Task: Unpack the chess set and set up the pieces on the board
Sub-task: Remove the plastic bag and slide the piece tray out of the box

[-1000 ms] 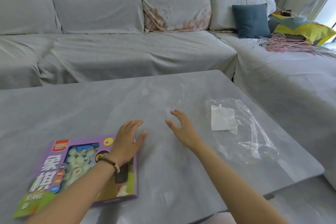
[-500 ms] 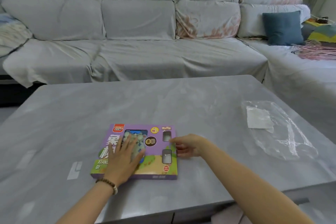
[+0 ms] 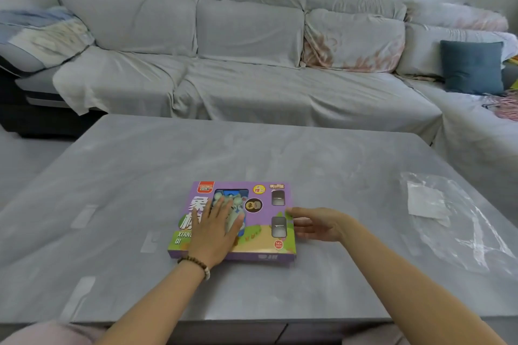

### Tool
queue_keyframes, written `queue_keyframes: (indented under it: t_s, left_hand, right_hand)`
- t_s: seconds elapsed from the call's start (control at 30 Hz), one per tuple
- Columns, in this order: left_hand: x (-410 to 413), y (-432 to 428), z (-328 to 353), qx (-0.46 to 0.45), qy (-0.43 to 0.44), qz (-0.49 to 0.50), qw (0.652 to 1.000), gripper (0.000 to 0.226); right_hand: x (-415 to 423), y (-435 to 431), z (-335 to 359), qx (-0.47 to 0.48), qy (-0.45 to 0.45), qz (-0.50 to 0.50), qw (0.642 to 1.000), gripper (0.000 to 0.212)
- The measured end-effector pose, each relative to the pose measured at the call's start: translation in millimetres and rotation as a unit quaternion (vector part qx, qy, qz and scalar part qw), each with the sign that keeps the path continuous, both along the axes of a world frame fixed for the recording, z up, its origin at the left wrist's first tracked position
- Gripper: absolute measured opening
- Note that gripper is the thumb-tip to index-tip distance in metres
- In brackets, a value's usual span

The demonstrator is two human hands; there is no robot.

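Flat near the front middle of the grey marbled stone-look worktop (image 3: 252,154) lies the purple cardboard chess-set box (image 3: 235,221), printed face up, with a clear window that shows pale round pieces inside and two small cut-outs along its right side. It looks unopened, so unpacking has hardly begun.

On top of it rests the left hand (image 3: 215,230), a brown bead bracelet (image 3: 196,265) at its wrist; the palm is down, the fingers spread over the window, grasping nothing. My reading is that this flat press pins the light box so it cannot slide on the smooth surface.

At the box's right edge sits the right hand (image 3: 316,223), its grip loosely open, fingers slightly curled and fingertips touching or just at the side wall; whether they have caught a flap I cannot tell. It is probably there to find the end flap, which opens more easily while the other hand holds the box steady.

Well apart, toward the right edge, lie a crumpled clear plastic wrapper (image 3: 459,221) and a small white paper slip (image 3: 426,202).
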State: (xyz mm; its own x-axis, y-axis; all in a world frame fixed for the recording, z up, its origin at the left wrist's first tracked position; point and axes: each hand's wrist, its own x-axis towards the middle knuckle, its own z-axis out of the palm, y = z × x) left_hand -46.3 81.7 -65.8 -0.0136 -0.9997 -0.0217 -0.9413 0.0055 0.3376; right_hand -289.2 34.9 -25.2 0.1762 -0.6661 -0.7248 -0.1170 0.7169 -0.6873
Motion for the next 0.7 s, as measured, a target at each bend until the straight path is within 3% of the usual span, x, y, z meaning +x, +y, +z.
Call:
queue_keyframes:
  t_s: [0.1,0.2,0.3,0.53,0.7]
  left_hand:
    - [3.7,2.3,-0.9,-0.008,-0.014,-0.004,1.000,0.095]
    - [3.7,4.0,-0.8,-0.007,-0.022,-0.010,1.000,0.115]
    - [4.7,5.8,-5.6,-0.006,-0.047,-0.021,0.999,0.115]
    - [-3.6,7.2,-5.9,-0.006,-0.058,-0.027,0.998,0.110]
    - [-3.7,4.9,-8.6,0.011,-0.050,-0.010,0.999,0.111]
  right_hand:
    - [6.4,4.6,-4.1,0.017,-0.052,0.011,0.998,0.017]
    - [15.8,7.1,-9.7,0.027,-0.032,-0.009,0.999,0.008]
    - [13.1,10.3,-9.2,0.015,0.036,0.005,0.999,0.012]
    - [-6.2,18.4,-16.9,0.021,-0.062,-0.039,0.997,0.035]
    - [-37.8,17.3,-16.0,-0.014,-0.005,-0.117,0.993,0.033]
